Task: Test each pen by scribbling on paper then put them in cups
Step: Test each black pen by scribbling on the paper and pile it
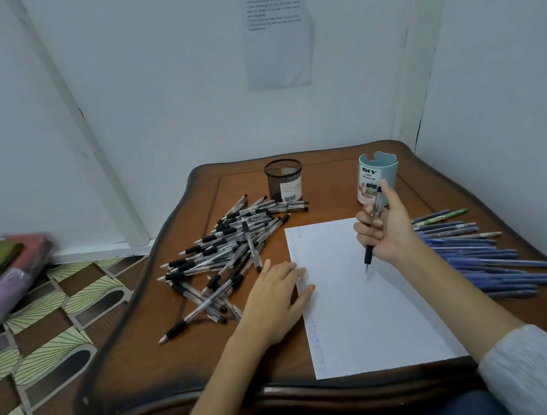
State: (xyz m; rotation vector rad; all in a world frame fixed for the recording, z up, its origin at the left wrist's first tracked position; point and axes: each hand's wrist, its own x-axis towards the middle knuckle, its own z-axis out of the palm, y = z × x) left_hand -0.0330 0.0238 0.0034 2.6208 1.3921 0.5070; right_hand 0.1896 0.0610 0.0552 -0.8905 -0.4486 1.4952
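Black-gripped and clear-barrelled, the pen (pixel 369 254) stands nearly upright in the right hand (pixel 388 231), its tip down, just above or on the white paper (pixel 365 314); whether it touches cannot be told. The fingers curl round the barrel in a fist and the thumb points up beside the pen's top end. The left hand (pixel 278 300) lies flat with its fingers straight and close together, the fingertips pressing on the left edge of the paper, where a narrow column of faint scribbles runs down the margin.

Left of the paper lies a loose pile of black pens (pixel 226 253) of the same kind, crossing one another. Right of the paper, under the right forearm, lies a row of blue pens (pixel 485 256), with 1 green pen (pixel 443 216) at its far end.

2 cups stand at the far side of the brown wooden table (pixel 212 359): a black mesh cup (pixel 283 180) behind the pile, and a pale blue cup (pixel 377 176) marked "DIY", just behind the right hand.

A grey sleeve (pixel 540 366) covers the right arm near the elbow. A printed sheet (pixel 276 33) hangs on the white wall, and folded cloth (pixel 5 271) lies on the patterned floor at left.
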